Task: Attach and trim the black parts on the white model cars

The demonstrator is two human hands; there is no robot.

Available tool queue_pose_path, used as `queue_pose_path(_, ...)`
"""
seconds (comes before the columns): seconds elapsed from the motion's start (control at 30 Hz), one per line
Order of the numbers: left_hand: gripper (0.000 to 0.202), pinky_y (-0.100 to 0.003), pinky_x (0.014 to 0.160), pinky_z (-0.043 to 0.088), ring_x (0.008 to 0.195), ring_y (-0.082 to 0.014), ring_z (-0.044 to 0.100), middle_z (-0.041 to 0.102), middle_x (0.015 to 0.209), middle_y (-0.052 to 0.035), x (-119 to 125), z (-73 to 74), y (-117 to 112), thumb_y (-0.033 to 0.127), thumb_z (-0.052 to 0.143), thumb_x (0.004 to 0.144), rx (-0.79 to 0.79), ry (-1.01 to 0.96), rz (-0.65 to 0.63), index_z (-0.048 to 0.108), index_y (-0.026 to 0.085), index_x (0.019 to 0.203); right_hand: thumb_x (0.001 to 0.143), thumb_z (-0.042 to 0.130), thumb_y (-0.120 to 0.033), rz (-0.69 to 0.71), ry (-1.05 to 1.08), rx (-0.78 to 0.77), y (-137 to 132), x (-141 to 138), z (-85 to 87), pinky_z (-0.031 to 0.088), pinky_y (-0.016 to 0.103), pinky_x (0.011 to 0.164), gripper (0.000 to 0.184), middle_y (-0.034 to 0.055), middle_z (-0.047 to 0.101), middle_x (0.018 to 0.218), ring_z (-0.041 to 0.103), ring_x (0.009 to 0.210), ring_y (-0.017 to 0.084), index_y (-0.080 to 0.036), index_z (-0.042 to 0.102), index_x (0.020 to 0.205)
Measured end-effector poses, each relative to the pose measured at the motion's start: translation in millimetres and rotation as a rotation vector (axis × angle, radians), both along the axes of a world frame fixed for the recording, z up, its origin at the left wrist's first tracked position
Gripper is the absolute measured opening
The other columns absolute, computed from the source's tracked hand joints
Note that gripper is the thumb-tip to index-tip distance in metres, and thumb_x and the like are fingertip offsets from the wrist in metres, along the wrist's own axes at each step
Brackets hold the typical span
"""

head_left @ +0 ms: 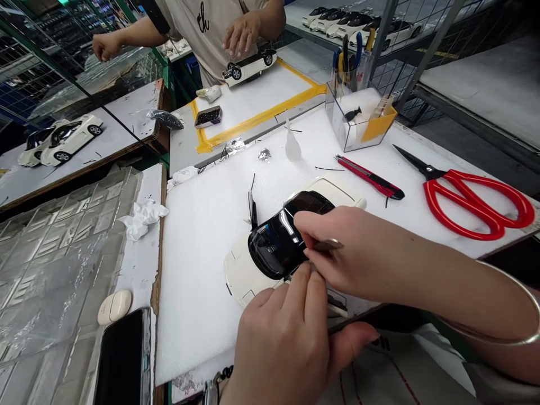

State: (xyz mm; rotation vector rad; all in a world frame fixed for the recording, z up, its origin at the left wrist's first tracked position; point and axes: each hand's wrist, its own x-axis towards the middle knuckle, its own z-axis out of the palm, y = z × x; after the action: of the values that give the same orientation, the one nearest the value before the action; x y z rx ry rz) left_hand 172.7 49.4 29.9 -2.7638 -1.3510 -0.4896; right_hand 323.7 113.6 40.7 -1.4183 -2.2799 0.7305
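A white model car (253,270) with a glossy black roof lies on a white foam sheet (202,225) in front of me. My left hand (287,343) rests against the car's near side, its fingers pressed on the body by the roof edge. My right hand (341,253) comes in from the right and pinches a thin metal tool (328,244), probably tweezers, at the roof's edge. A small black strip (253,209) lies on the foam beside the car.
Red scissors (472,197) and a red utility knife (369,177) lie to the right. A clear tool holder (358,118) stands behind them. A phone (122,360) and earbud case (115,306) lie at left. A co-worker's hand (240,34) is over another white car (250,66).
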Motion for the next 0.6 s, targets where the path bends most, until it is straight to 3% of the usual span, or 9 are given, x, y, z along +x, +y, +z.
queue_pose_path(0.13, 0.051, -0.03, 0.05, 0.051, 0.068, -0.0195, 0.068, 0.072, 0.097, -0.0085, -7.5, 10.5, -1.6, 0.058, 0.04, 0.092, -0.059, -0.014, -0.022, 0.06, 0.013, 0.102, 0.06, 0.063, -0.004, 0.088, -0.146, -0.003, 7.6, -9.6, 8.8, 0.014, 0.022, 0.038, 0.027, -0.0042, 0.04, 0.048, 0.027, 0.039, 0.008, -0.019, 0.041, 0.064)
queue_pose_path(0.27, 0.043, -0.027, 0.057, 0.053, 0.079, -0.0179, 0.069, 0.07, 0.108, -0.0063, -29.4, 26.3, -0.2, 0.054, 0.036, 0.095, -0.088, -0.072, -0.029, 0.059, 0.018, 0.104, 0.064, 0.063, -0.006, 0.099, -0.182, 0.025, 11.2, -10.3, 8.8, 0.016, 0.022, 0.04, 0.022, -0.0037, 0.04, 0.051, 0.027, 0.042, 0.008, -0.019, 0.046, 0.067)
queue_pose_path(0.47, 0.034, -0.025, 0.045, 0.042, 0.06, -0.0122, 0.061, 0.064, 0.114, -0.0044, -56.8, 30.3, 10.6, 0.05, 0.046, 0.093, 0.006, -0.023, 0.318, 0.059, 0.02, 0.104, 0.068, 0.064, -0.01, 0.021, 0.099, 0.06, 11.8, 9.1, 13.4, 0.023, 0.019, 0.041, 0.02, -0.0042, 0.042, 0.051, 0.034, 0.046, 0.006, -0.017, 0.046, 0.061)
queue_pose_path(0.6, 0.036, -0.024, 0.049, 0.042, 0.064, -0.0124, 0.06, 0.063, 0.117, -0.0047, -58.2, 24.3, 15.8, 0.051, 0.047, 0.091, -0.004, -0.037, 0.324, 0.059, 0.02, 0.105, 0.069, 0.065, -0.013, -0.002, 0.186, 0.093, 7.3, 17.8, 11.4, 0.023, 0.02, 0.041, 0.021, -0.0042, 0.043, 0.051, 0.034, 0.046, 0.006, -0.017, 0.047, 0.059)
